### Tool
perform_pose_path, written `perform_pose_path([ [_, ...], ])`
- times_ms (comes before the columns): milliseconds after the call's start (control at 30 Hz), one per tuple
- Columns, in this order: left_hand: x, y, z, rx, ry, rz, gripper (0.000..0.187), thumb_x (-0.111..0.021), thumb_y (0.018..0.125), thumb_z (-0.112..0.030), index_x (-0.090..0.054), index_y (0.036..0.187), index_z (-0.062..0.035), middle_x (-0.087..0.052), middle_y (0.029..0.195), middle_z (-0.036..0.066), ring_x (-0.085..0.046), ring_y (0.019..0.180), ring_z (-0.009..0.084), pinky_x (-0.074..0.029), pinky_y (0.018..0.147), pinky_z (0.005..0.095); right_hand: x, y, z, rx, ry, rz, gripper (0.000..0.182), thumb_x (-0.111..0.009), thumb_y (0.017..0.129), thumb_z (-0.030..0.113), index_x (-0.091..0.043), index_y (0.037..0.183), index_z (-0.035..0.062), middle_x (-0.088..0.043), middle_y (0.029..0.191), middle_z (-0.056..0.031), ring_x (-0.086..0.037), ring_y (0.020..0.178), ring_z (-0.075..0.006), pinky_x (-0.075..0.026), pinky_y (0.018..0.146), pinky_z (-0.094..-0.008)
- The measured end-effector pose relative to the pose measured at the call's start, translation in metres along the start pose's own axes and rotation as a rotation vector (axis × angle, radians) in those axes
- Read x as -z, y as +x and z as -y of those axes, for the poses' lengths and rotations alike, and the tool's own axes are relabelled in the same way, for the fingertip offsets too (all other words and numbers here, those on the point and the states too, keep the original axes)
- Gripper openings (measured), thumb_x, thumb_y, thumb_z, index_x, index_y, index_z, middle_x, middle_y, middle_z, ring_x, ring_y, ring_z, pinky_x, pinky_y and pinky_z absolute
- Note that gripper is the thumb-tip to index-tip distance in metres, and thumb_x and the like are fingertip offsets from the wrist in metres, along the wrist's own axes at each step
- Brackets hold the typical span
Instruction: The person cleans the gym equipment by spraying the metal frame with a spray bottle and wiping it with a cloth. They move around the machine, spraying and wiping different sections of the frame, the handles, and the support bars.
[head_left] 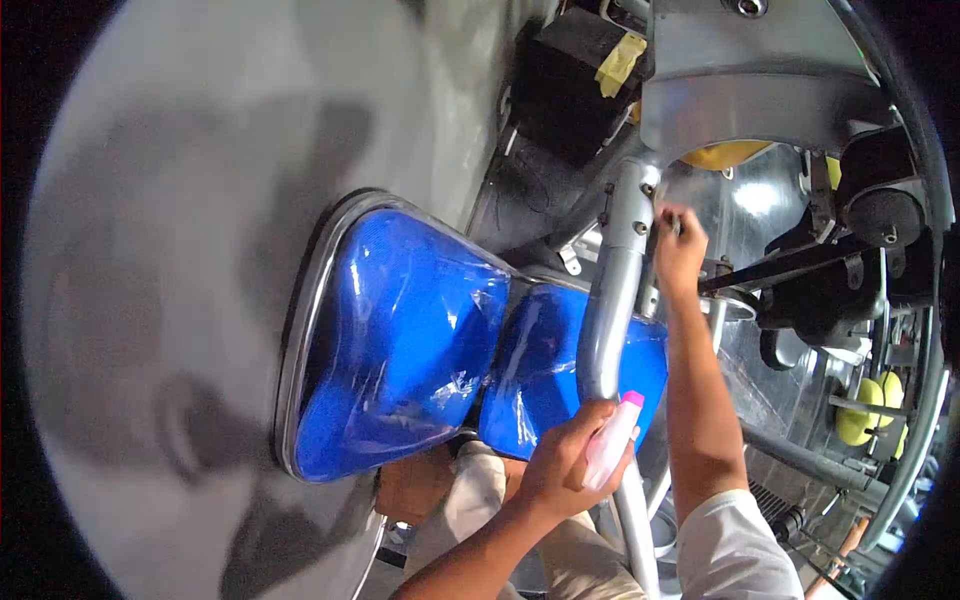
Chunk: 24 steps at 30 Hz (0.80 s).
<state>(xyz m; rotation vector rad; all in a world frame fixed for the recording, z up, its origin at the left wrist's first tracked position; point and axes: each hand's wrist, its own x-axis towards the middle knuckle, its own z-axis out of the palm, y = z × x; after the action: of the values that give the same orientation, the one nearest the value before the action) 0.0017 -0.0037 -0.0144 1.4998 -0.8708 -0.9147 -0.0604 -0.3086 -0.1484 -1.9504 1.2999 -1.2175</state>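
Note:
My left hand point(565, 465) is wrapped round a small translucent bottle point(608, 445) with a pink cap, in front of the curved silver tube point(605, 340). Higher up, my right hand point(682, 245) is closed beside the tube's bolted joint point(630, 215); a small dark thing shows at its fingers, too blurred to name. Dark bolts show on the joint. Behind the tube lie two blue cushions, a larger one point(400, 330) and a smaller one point(540, 350), under clear plastic film.
A wide grey panel point(200, 200) fills the left side. At the upper right is a large silver housing point(760, 100). Black machine parts point(885, 215), tubes and yellow-green pads point(860, 415) stand at the right. A yellow strip point(622, 65) lies on a black surface at the top.

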Motion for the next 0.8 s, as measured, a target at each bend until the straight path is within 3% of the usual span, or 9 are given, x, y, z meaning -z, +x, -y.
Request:
perform_pose_path([
  [67,-0.002,0.004,-0.001,-0.018,0.014,-0.033,0.028,-0.077,0.088,-0.012,-0.061,0.109,-0.0044,-0.072,0.080,0.012,-0.074,0.070,0.0265,-0.056,0.061,0.0347,0.014,-0.039,0.001,-0.089,0.139,0.054,0.009,-0.068,0.089,-0.006,-0.064,0.093,0.0014,-0.069,0.094,-0.0057,-0.062,0.092,-0.0146,-0.049,0.090,-0.0294],
  [100,-0.001,0.007,0.000,-0.033,0.033,-0.064,0.028,-0.077,0.088,-0.012,-0.061,0.109,-0.0044,-0.072,0.080,0.012,-0.074,0.070,0.0266,-0.057,0.061,0.0346,0.020,-0.054,0.015,-0.246,0.209,0.069,0.008,-0.068,0.091,-0.006,-0.064,0.092,0.0014,-0.068,0.094,-0.0040,-0.060,0.094,-0.0129,-0.048,0.090,-0.0278],
  [167,-0.001,0.011,0.010,-0.007,0.041,-0.092,0.030,-0.077,0.089,-0.014,-0.060,0.111,-0.0044,-0.072,0.080,0.011,-0.074,0.068,0.0233,-0.056,0.058,0.0335,0.012,-0.050,0.003,-0.141,0.342,0.057,0.008,-0.068,0.092,-0.006,-0.064,0.093,0.0013,-0.066,0.092,-0.0023,-0.060,0.094,-0.0121,-0.047,0.089,-0.0263],
  [233,-0.007,0.013,0.019,0.018,-0.006,-0.137,0.030,-0.077,0.089,-0.015,-0.060,0.111,-0.0047,-0.073,0.080,0.011,-0.073,0.067,0.0215,-0.056,0.057,0.0330,0.003,-0.013,0.007,-0.147,0.108,0.031,0.003,-0.069,0.092,-0.001,-0.069,0.095,-0.0002,-0.072,0.091,-0.0071,-0.062,0.090,-0.0132,-0.048,0.087,-0.0285],
  [367,-0.014,0.012,0.023,0.142,0.052,-0.056,0.032,-0.078,0.089,-0.018,-0.060,0.111,-0.0052,-0.074,0.082,0.011,-0.073,0.069,0.0197,-0.056,0.060,0.0331,-0.018,0.039,-0.002,-0.156,0.138,-0.011,0.012,-0.071,0.092,0.006,-0.074,0.102,-0.0005,-0.076,0.092,-0.0133,-0.064,0.081,-0.0153,-0.051,0.079,-0.0299],
  [433,-0.018,0.015,0.021,0.180,0.044,-0.078,0.028,-0.077,0.090,-0.019,-0.061,0.108,-0.0056,-0.074,0.082,0.011,-0.074,0.070,0.0215,-0.057,0.062,0.0341,-0.006,0.020,0.010,-0.148,0.013,0.005,0.009,-0.070,0.093,0.005,-0.073,0.099,-0.0004,-0.075,0.091,-0.0123,-0.065,0.085,-0.0167,-0.050,0.083,-0.0309],
  [600,-0.026,0.021,0.031,0.253,0.128,-0.084,0.022,-0.074,0.088,-0.018,-0.064,0.103,-0.0062,-0.074,0.082,0.013,-0.074,0.074,0.0241,-0.056,0.064,0.0352,0.025,-0.065,0.022,-0.097,0.211,0.100,0.011,-0.070,0.086,-0.007,-0.064,0.093,-0.0018,-0.069,0.098,-0.0112,-0.065,0.097,-0.0193,-0.049,0.090,-0.0311],
  [700,-0.033,0.020,0.060,0.248,0.148,0.007,0.018,-0.073,0.088,-0.017,-0.066,0.101,-0.0066,-0.073,0.080,0.012,-0.074,0.072,0.0222,-0.055,0.064,0.0347,0.020,-0.035,0.015,-0.021,0.142,0.151,0.011,-0.067,0.086,-0.009,-0.065,0.093,-0.0010,-0.069,0.099,-0.0102,-0.064,0.098,-0.0187,-0.049,0.090,-0.0310],
  [800,-0.033,0.019,0.068,0.269,0.083,0.002,0.015,-0.072,0.088,-0.017,-0.069,0.100,-0.0071,-0.072,0.077,0.011,-0.072,0.070,0.0190,-0.054,0.064,0.0334,-0.008,0.025,0.006,0.019,-0.011,-0.021,0.010,-0.069,0.088,-0.001,-0.072,0.096,0.0023,-0.075,0.091,-0.0142,-0.071,0.086,-0.0225,-0.053,0.082,-0.0325],
])
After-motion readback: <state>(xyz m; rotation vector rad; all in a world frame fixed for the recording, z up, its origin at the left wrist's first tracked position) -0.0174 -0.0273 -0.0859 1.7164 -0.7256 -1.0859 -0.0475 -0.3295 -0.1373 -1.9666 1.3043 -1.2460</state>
